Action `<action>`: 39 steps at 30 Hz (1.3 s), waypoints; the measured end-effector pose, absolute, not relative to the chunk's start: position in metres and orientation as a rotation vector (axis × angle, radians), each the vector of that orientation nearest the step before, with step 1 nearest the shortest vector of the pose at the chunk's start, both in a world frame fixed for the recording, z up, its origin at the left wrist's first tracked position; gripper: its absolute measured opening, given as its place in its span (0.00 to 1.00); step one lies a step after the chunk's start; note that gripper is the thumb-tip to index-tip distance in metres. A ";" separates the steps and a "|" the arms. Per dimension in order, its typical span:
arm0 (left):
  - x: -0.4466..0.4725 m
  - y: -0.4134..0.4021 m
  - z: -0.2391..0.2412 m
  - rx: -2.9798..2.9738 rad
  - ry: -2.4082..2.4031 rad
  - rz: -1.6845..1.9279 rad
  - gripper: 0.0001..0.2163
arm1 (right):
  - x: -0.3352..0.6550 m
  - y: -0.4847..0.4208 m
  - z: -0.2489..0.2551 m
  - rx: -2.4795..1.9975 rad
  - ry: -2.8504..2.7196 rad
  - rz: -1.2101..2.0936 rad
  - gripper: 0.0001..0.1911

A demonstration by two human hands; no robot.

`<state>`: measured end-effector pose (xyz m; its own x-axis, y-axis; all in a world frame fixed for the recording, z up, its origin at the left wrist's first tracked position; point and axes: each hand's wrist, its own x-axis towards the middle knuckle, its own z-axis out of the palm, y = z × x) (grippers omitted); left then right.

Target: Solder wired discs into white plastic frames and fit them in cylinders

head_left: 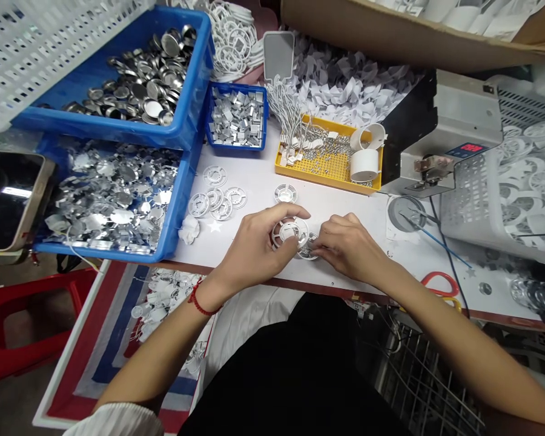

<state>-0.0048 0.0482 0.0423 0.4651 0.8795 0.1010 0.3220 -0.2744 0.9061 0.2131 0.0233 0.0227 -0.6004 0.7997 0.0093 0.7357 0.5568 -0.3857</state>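
Note:
Near the table's front edge, my left hand (262, 241) grips a white plastic ring (290, 230) with spokes between thumb and fingers, tilted up off the surface. Close beside it, my right hand (345, 245) has its fingers pinched together at the edge of another round spoked piece (307, 247) with a shiny middle, partly hidden behind the ring. Whether the right fingers hold that piece or something small, I cannot make out. Just beyond the hands lies one more spoked ring (286, 194) with a shiny centre. Several white rings (218, 203) lie flat to the left.
Blue bins hold metal caps (154, 91), shiny foil pieces (118, 194) and small metal blocks (237, 118). A yellow tray (327, 181) with wired parts stands behind the hands. Right of it are a grey machine (445, 133), a tape roll (406, 213), and red-handled scissors (442, 278).

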 end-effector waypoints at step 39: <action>0.011 0.045 0.020 1.744 1.042 0.441 0.18 | 0.228 -0.041 -0.045 -1.580 -2.199 -0.410 0.08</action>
